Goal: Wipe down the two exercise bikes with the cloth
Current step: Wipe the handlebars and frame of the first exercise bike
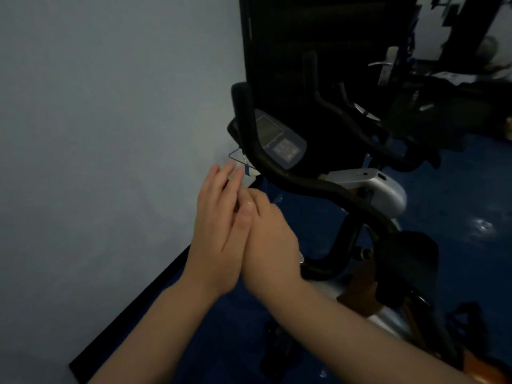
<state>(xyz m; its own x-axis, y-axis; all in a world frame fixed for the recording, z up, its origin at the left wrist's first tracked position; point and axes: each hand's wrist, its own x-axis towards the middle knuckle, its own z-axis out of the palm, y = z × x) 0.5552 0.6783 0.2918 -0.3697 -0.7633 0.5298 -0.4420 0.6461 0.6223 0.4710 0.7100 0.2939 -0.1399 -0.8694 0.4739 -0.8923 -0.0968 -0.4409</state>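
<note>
The left hand (219, 231) and right hand (266, 239) pressed together, fingers straight, with a pale cloth (235, 173) at their fingertips. The exercise bike (318, 187) stood just right of them, its console (279, 139) lettering unreadable.

Dim, murky, softly blurred, wide-angle warp.

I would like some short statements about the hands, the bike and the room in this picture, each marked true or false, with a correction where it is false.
1. The left hand and the right hand are pressed together. True.
2. The right hand grips the handlebar. False: it touches only the left hand, in front of the bar.
3. The bike's console sits between the handlebars. True.
4. The floor is red. False: it is blue.
5. A wall stands left of the bike. True.
</note>
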